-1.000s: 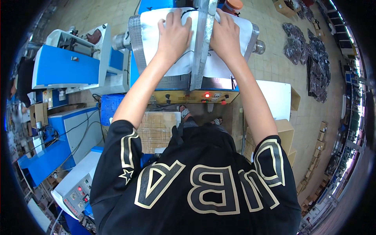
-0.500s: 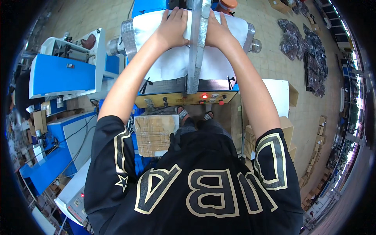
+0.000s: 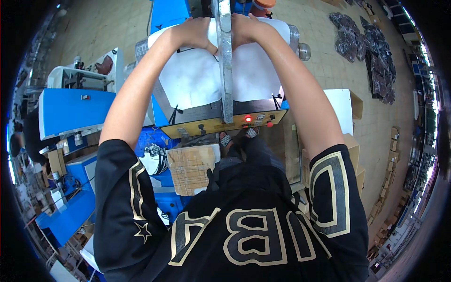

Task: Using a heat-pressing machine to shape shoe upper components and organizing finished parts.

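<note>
A white sheet [image 3: 190, 77] lies over the curved bed of a machine, its lower edge hanging towards me. My left hand [image 3: 197, 34] rests on the sheet's far part, thumb stretched apart and the other fingers bent away over the far side. A thin dark edge shows under this hand; what it belongs to is unclear. An upright metal bar [image 3: 226, 70] stands between my hands. Just right of it, my right hand [image 3: 244, 29] touches the sheet's far part, with most of its fingers hidden behind the bar.
The machine's yellow front panel [image 3: 221, 126] carries a lit red button and knobs. A taped brown carton [image 3: 190, 170] stands below it. Blue-and-white machines [image 3: 75, 110] are at left. Dark bagged bundles [image 3: 345, 35] lie on the floor at right, where cartons [image 3: 354, 150] also stand.
My view has shifted a little. Both hands have moved slightly; the left fingers, earlier flat and spread, now bend over the far side. The right fingers have slipped further behind the bar.
</note>
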